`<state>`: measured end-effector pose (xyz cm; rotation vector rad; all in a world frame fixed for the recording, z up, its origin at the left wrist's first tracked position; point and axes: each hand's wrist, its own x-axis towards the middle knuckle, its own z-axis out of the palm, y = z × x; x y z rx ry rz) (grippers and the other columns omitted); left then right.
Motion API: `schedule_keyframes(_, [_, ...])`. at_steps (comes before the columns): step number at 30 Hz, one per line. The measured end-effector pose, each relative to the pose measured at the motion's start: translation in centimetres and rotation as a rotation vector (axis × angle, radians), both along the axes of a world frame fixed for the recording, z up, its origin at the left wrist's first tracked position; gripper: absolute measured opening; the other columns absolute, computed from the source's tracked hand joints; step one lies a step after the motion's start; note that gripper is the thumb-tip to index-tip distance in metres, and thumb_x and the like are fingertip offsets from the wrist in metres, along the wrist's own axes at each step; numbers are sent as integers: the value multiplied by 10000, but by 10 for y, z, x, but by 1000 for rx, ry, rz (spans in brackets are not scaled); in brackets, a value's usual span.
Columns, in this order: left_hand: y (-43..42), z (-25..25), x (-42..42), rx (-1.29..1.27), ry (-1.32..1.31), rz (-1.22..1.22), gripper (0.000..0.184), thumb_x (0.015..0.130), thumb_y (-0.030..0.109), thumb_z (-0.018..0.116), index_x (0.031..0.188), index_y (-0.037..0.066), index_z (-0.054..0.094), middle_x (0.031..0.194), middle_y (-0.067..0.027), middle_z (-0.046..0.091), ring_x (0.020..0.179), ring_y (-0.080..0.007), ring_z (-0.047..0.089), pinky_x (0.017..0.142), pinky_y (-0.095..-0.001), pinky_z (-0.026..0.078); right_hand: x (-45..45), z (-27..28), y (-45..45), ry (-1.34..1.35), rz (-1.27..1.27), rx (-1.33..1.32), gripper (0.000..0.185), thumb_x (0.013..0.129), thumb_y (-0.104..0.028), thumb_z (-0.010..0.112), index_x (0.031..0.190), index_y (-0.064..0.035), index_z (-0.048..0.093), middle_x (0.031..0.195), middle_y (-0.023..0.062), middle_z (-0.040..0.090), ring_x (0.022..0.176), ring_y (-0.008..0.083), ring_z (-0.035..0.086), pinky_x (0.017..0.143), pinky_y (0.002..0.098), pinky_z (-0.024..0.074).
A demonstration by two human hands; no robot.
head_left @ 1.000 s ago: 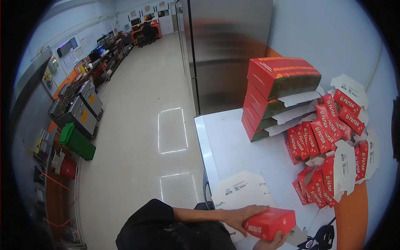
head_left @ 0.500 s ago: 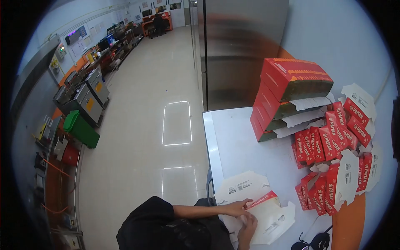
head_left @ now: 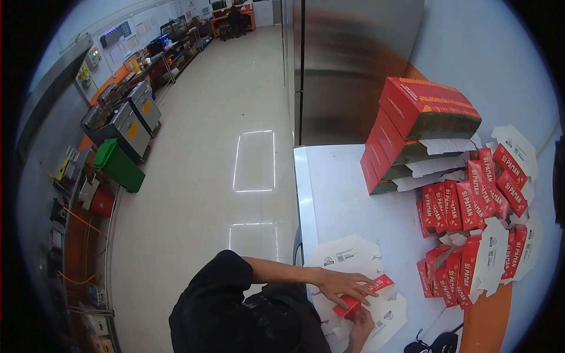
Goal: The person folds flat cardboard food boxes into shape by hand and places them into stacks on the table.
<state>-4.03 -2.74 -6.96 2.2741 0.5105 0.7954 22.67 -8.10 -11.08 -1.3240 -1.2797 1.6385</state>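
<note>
A partly folded red and white food carton [head_left: 384, 283] lies near the table's front edge, one red side panel raised. Across it reaches my left hand [head_left: 344, 288], its fingers spread and touching the carton. My right hand [head_left: 360, 329] is lower down, fingers curled at the carton's lower red panel; the fingertips are partly hidden. Under and behind this carton lies a flat white carton blank [head_left: 347, 253] with printed logo and code.
At the back of the table [head_left: 335, 194] stands a stack of red boxes [head_left: 421, 123]. Several folded red cartons [head_left: 465, 206] are piled on the right. A dark strapped object [head_left: 438, 341] lies at the front. A steel fridge [head_left: 353, 70] and green bin [head_left: 120, 165] stand beyond.
My left hand has spread out over the carton, and a red panel now stands up between my hands. The view has shifted slightly.
</note>
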Motion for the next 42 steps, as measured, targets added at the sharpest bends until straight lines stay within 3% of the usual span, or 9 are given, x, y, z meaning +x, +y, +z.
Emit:
schedule_keyframes(5, [11, -36, 24, 150, -165, 206, 144, 989, 206, 684, 1101, 116, 673, 1301, -73, 581, 1450, -363, 365, 1231, -634, 235, -16, 12, -10, -36, -35, 125, 248, 1037, -57, 598, 1231, 96, 617, 1103, 174, 723, 1002, 195, 693, 908, 324, 554])
schedule_keyframes(8, [1, -25, 44, -164, -486, 464, 56, 993, 159, 672, 1010, 105, 666, 1215, -48, 607, 1404, -349, 410, 1223, -653, 240, -16, 25, -8, -108, -41, 154, 252, 1031, -42, 598, 1241, 97, 618, 1093, 162, 725, 987, 191, 693, 905, 322, 550])
schedule_keyframes(15, [-10, 3, 42, 67, -62, 292, 232, 1068, 306, 542, 1124, 103, 639, 1297, -89, 569, 1431, -379, 361, 1259, -632, 136, -9, 72, -7, -225, -2, 220, 238, 998, 4, 630, 1212, 107, 630, 1052, 146, 721, 994, 197, 690, 934, 334, 537])
schedule_keyframes(16, [-6, 7, 39, 63, -34, 292, 257, 1075, 326, 525, 1136, 99, 632, 1302, -94, 563, 1434, -383, 354, 1260, -630, 123, -14, 98, -8, -260, 8, 166, 559, 984, -90, 691, 1510, -49, 507, 1059, 144, 671, 957, 218, 634, 867, 347, 536])
schedule_keyframes(20, [9, 29, 22, 18, 24, 249, 297, 1083, 349, 517, 1093, 81, 645, 1211, -97, 592, 1410, -379, 372, 1251, -625, 127, -17, 128, -5, -386, 16, 244, 690, 981, -79, 682, 1605, -72, 387, 933, 114, 689, 891, 194, 641, 862, 339, 528])
schedule_keyframes(32, [-10, 49, 25, -117, 172, 41, 265, 1022, 284, 638, 951, 38, 707, 1016, -102, 661, 1280, -342, 507, 1168, -591, 336, -7, 185, -2, -590, 236, 205, 496, 1026, -95, 623, 1503, -16, 511, 1087, 155, 746, 1004, 231, 689, 899, 357, 543])
schedule_keyframes(36, [7, 10, 22, -353, -14, 148, 321, 954, 256, 718, 1106, -27, 706, 1205, -247, 656, 1184, -398, 589, 1048, -470, 464, 23, 127, -5, -495, -225, 805, 342, 942, 57, 640, 1280, 78, 596, 1201, 254, 665, 1058, 325, 670, 952, 415, 541])
schedule_keyframes(39, [6, 37, 2, -668, -173, 303, 234, 970, 159, 715, 1116, -24, 729, 1158, -137, 706, 1042, -225, 680, 911, -370, 553, 6, 144, -2, -220, -830, 1025, 248, 970, 80, 597, 1217, 71, 595, 1120, 211, 682, 959, 268, 688, 880, 370, 573])
schedule_keyframes(42, [13, 51, -9, -844, -176, 415, 204, 1029, 138, 661, 1104, -39, 729, 1017, -52, 718, 918, -101, 644, 806, -296, 554, 13, 142, 7, -83, -744, 866, 176, 956, 67, 617, 1127, 25, 628, 1197, 175, 627, 1090, 274, 643, 986, 395, 531])
